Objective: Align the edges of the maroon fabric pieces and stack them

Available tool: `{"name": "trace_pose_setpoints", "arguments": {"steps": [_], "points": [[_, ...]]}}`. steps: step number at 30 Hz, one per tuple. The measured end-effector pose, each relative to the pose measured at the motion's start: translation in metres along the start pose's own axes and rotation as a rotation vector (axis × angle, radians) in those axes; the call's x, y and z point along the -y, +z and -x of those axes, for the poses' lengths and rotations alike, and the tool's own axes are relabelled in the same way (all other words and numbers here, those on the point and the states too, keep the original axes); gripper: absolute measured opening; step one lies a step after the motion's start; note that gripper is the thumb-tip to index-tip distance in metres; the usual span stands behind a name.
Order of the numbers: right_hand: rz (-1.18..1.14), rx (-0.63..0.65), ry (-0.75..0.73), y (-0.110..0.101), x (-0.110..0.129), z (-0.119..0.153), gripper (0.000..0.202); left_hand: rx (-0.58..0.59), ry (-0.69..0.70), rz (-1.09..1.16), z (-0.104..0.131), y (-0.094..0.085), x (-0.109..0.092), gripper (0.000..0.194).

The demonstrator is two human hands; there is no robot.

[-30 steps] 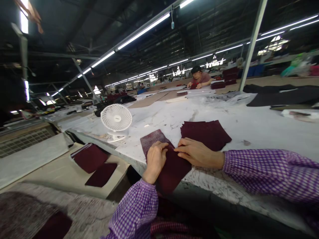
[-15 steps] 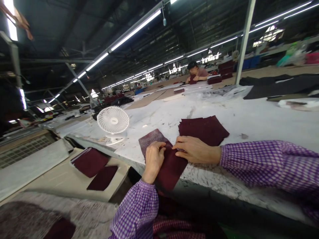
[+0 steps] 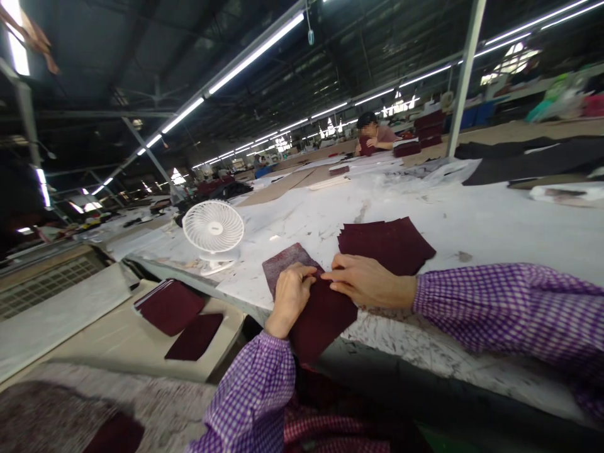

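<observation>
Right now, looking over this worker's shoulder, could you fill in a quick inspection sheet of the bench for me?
Surface: white marked table, scuffed.
Job's things: maroon fabric piece at the table edge, over a lighter speckled piece.
Clutter: maroon stack behind; white desk fan; maroon pieces on a side board.
Hands: left hand and right hand pressing the fabric piece.
Cables: nothing seen.
Surroundings: another person at a far table; strip lights overhead.

I am finding no readable text anywhere; the white fan [image 3: 213, 230] is showing a hub mark too small to read.
</observation>
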State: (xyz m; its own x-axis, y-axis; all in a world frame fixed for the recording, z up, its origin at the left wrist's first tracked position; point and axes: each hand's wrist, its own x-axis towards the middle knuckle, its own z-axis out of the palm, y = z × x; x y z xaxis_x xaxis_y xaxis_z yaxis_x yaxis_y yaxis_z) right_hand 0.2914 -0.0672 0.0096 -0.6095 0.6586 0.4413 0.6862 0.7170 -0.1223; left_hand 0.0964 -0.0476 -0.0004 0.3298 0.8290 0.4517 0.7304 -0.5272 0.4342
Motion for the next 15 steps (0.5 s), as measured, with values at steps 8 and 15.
{"name": "trace_pose_setpoints", "arguments": {"steps": [8,15], "points": [[0.106,0.033,-0.016,0.0071,0.0019,0.0048,0.030,0.003,0.157,-0.142,0.0060,0.0048,0.0012,0.027],[0.082,0.043,-0.022,0.0078,0.0013,0.0044,0.029,0.066,0.234,-0.248,0.0049,0.0014,-0.0037,0.028]]}}
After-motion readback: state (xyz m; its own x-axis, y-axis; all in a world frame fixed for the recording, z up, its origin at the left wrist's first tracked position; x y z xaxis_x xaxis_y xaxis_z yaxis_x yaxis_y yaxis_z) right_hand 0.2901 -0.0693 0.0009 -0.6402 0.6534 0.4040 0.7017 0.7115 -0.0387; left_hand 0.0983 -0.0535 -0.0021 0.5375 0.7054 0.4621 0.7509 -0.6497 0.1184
